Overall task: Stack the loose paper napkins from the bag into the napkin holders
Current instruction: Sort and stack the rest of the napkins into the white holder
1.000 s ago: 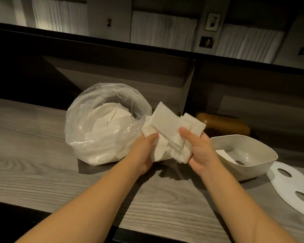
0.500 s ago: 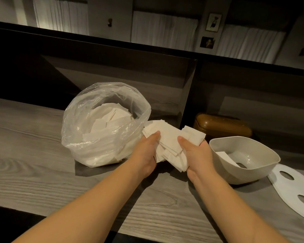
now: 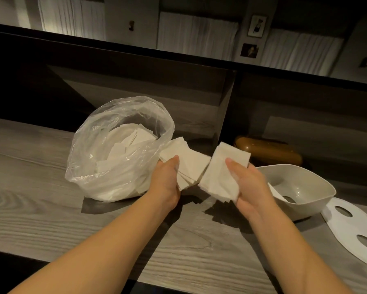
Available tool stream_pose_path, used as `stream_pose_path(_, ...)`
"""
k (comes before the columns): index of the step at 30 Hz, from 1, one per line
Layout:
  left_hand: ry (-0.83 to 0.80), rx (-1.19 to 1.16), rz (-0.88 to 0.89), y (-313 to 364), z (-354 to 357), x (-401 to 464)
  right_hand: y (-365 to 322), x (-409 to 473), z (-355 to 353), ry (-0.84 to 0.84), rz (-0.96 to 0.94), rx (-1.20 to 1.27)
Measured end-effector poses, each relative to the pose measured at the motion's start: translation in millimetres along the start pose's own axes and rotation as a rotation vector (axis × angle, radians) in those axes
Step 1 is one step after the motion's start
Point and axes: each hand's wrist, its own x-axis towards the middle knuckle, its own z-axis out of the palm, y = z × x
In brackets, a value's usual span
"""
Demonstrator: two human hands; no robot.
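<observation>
Left hand [image 3: 166, 183] grips napkin stack [image 3: 187, 164]; right hand [image 3: 249, 183] grips second napkin stack [image 3: 222, 172]. Bag [image 3: 106, 158] at 9 o'clock, holder [image 3: 311, 200] at 3 o'clock.

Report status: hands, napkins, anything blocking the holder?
Left hand grips one napkin bundle; right hand grips another. Napkin holder open, right of hands, nearly empty. Plastic bag left. Path unobstructed.

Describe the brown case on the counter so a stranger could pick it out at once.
Start at the grey wood-grain counter and go to its back right, behind the pale open napkin holder. There lies the brown case, long, low and rounded. It is the only brown thing there; the holder, the napkins and the flat white lid are all pale.
</observation>
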Motion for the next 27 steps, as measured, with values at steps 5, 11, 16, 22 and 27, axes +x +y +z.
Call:
stream_pose_path(5, -0.093, 0.168, -0.052, -0.9, 2.8, -5.3, -11.0, -3.1, -6.9, -0.043, -0.158, -0.086)
stream_pose_path(11, -0.211, 0.284, -0.195, -6.3, 9.4, -16.8, 8.1, 0.7, 8.6, -0.043, -0.265, -0.474)
stream_pose_path(16, -0.226, 0.26, -0.261, -10.0, 8.4, -8.7, 23.4, 13.0, 22.0, -0.033, -0.221, -0.658)
stream_pose_path(22, -0.221, 0.195, -0.157, -8.2, 3.7, -6.5, 15.3, 12.5, 13.4, -0.1, -0.016, -0.433)
stream_pose_path(27, -0.214, 0.056, -0.026, -2.8, 1.5, -7.5, 22.4, 9.6, 0.3, -0.27, 0.106, -0.316)
